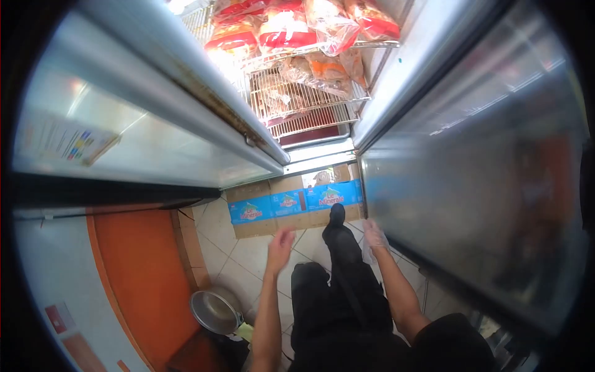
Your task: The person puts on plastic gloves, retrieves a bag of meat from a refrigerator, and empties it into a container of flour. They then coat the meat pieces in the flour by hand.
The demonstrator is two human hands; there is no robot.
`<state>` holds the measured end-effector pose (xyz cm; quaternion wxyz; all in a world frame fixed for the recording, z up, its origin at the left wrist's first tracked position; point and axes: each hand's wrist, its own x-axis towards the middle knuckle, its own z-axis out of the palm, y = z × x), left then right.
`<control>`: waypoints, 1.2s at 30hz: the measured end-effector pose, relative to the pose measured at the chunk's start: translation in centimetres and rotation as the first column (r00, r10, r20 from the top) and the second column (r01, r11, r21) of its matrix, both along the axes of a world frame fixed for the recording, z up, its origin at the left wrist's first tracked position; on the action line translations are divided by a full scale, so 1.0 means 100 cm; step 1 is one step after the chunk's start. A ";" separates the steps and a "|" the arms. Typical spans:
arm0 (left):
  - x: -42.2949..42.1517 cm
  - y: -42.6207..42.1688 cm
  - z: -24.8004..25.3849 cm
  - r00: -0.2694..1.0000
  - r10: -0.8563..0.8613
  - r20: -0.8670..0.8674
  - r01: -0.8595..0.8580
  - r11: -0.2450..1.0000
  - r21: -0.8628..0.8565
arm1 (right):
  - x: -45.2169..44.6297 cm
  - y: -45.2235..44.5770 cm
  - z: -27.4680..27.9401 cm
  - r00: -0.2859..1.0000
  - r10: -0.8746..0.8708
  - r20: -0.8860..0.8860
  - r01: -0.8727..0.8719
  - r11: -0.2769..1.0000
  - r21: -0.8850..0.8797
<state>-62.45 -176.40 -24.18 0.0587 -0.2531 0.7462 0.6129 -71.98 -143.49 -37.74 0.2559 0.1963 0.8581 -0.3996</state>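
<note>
My left hand point(281, 250) is bare and hangs over the tiled floor, its fingers partly curled and slightly blurred, with nothing seen in it. My right hand point(375, 235), in a clear plastic glove, is beside the lower edge of the open glass door point(458, 180); whether it touches the door I cannot tell. Ahead stands an open upright fridge with wire shelves point(310, 118). Bags with red bands point(288, 31) fill the upper shelf, and clear bags of food point(328, 71) lie on the one below.
Flattened blue and brown cardboard point(288, 203) lies on the floor before the fridge, my foot point(336, 215) at its edge. A metal pot point(215, 311) stands at lower left near an orange panel point(142, 273). Another glass door point(155, 130) is at left.
</note>
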 end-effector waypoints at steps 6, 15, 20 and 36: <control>0.128 0.036 -0.107 0.780 -0.092 0.619 0.155 0.987 -0.048 | -0.133 -0.091 -0.007 0.988 0.033 -0.153 -0.071 0.966 -0.248; 0.064 0.082 -0.147 0.344 0.070 0.936 0.262 0.951 -0.167 | -0.247 -0.214 0.047 0.857 -0.007 -0.515 -0.177 0.935 -0.308; 0.060 0.077 -0.176 0.208 0.077 0.975 0.308 0.941 -0.140 | -0.300 -0.276 0.105 0.488 0.026 -0.872 -0.406 0.891 -0.201; 0.060 0.081 -0.194 0.202 0.126 0.971 0.348 0.918 -0.191 | -0.522 -0.507 0.096 0.190 0.822 -0.537 -0.340 0.568 0.749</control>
